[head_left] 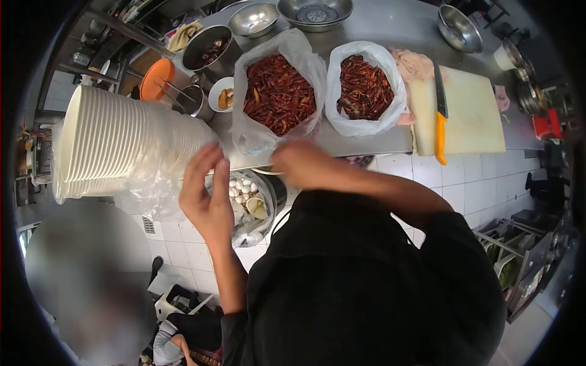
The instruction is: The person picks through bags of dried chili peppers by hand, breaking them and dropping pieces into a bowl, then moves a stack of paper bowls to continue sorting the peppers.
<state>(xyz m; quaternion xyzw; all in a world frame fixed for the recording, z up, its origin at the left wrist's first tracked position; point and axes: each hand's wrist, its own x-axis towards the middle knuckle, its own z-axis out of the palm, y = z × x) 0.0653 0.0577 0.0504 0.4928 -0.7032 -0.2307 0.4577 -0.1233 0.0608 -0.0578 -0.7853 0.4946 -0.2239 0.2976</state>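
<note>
My left hand [207, 195] is raised beside the front edge of the steel counter, its fingers stretched out and nothing visible in them. It is nearest to a long stack of white tubs [116, 143] in clear plastic. My right hand [302, 163] is smeared by motion just in front of a large plastic bag of dried red chilies [281, 94]; whether it holds anything is hidden. To the right, a smaller white bag of dried chilies [366, 88] stands open. Below my hands is a lined bin [247, 204] containing white rounded pieces, perhaps eggshells.
A knife with an orange handle [441, 137] lies on a white cutting board [476, 110], its handle jutting over the edge. A deep pot [210, 61], a small white bowl [220, 97] and steel bowls [253, 21] stand behind. Another person [168, 344] sits at lower left.
</note>
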